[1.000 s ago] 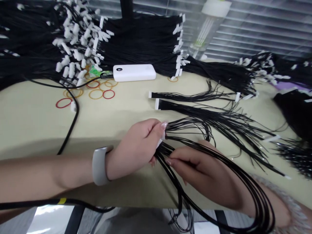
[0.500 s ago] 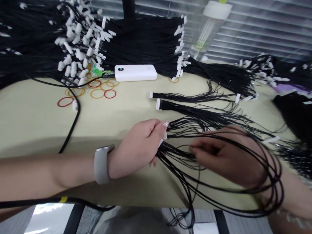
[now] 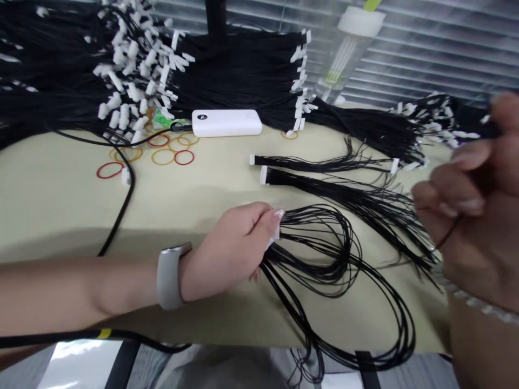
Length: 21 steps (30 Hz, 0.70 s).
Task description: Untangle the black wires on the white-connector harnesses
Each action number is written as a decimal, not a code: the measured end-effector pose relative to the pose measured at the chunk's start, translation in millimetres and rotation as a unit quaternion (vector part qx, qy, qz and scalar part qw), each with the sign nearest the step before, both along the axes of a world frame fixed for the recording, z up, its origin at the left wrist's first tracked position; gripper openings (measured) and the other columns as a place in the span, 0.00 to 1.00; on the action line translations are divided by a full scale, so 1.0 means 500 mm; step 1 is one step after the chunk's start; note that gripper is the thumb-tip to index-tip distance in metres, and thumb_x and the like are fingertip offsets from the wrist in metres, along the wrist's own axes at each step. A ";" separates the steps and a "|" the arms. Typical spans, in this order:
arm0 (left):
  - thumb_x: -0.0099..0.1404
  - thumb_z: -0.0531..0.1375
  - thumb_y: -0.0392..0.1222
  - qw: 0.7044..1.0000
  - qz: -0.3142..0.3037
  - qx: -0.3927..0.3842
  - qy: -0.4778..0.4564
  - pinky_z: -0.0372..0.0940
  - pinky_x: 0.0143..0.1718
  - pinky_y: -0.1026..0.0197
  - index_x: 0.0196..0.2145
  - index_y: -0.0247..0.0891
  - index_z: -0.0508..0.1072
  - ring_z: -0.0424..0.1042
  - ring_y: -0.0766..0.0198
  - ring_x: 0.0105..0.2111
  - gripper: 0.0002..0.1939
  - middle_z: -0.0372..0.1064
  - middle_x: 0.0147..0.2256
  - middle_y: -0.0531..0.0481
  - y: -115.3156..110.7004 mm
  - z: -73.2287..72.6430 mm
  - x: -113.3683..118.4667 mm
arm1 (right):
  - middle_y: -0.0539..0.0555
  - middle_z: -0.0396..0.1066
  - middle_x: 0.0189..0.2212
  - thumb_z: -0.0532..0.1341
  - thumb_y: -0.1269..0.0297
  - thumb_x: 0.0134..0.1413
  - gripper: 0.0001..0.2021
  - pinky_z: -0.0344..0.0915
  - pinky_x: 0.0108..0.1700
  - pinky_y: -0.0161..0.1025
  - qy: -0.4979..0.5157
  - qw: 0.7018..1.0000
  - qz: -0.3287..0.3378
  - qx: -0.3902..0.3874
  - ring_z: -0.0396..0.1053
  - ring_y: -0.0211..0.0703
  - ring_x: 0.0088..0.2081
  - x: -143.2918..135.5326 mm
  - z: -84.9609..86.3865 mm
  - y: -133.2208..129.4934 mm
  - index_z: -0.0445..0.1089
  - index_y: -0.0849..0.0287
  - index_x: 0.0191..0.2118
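Wire bundle (image 3: 345,256), black, looped, one lot, sitting in my left fingers (image 3: 268,222)

1. White connectors (image 3: 277,232), partly hidden: my left fingers are gripping them above the tabletop (image 3: 60,200), thumb pressing on top.
2. Bundle wires: fanning rightward from the connectors and curling into two loops, the wider one overhanging the tabletop's front edge.
3. Thin dark strand (image 3: 448,233), single: my right fingers (image 3: 454,186), blurred and curled, are holding it, raised at far right.
4. Narrow harness (image 3: 316,161) and thicker harness (image 3: 324,186), white-ended: lying side by side just beyond the bundle.
5. White power bank (image 3: 227,123): lying farther back, a black lead (image 3: 178,128) running from its left end.
6. Rubber bands (image 3: 184,164), red and yellow: scattering left of centre.
7. Cable heap (image 3: 243,70), black with white ends: lying behind the power bank.
8. Grey wristband (image 3: 169,278): circling my left wrist; beaded bracelet (image 3: 472,297): circling my right.
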<state>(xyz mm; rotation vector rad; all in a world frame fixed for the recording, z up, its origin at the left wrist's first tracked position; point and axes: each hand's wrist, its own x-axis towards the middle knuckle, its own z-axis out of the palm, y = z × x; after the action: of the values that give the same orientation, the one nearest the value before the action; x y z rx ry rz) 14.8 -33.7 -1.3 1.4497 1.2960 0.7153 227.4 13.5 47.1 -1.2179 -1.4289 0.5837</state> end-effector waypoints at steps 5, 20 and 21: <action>0.63 0.44 0.52 1.000 0.012 0.003 -0.012 0.57 0.11 0.74 0.22 0.37 0.57 0.58 0.76 0.11 0.18 0.51 0.16 0.60 -0.002 -0.001 0.000 | 0.47 0.63 0.21 0.57 0.66 0.51 0.05 0.56 0.18 0.30 -0.126 0.976 0.158 -0.086 0.61 0.31 0.18 -0.036 -0.009 -0.040 0.64 0.54 0.37; 0.63 0.44 0.52 0.999 0.033 -0.007 -0.028 0.57 0.10 0.73 0.22 0.38 0.58 0.57 0.75 0.12 0.18 0.50 0.17 0.59 -0.002 -0.003 0.001 | 0.46 0.58 0.17 0.54 0.67 0.52 0.08 0.51 0.20 0.28 -0.348 0.886 0.278 -0.124 0.54 0.29 0.20 -0.047 -0.004 -0.058 0.61 0.60 0.23; 0.63 0.44 0.52 0.999 0.033 -0.007 -0.029 0.57 0.10 0.73 0.22 0.38 0.57 0.57 0.75 0.12 0.18 0.50 0.17 0.59 -0.002 -0.003 0.002 | 0.46 0.58 0.17 0.54 0.68 0.52 0.08 0.51 0.20 0.28 -0.349 0.885 0.281 -0.129 0.54 0.29 0.20 -0.048 -0.005 -0.057 0.61 0.60 0.23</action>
<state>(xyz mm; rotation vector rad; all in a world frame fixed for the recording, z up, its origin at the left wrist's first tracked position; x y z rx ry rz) 15.5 -34.8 -2.6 1.3704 1.3054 0.7850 203.7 -14.8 44.5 -1.2793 -2.4267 0.7846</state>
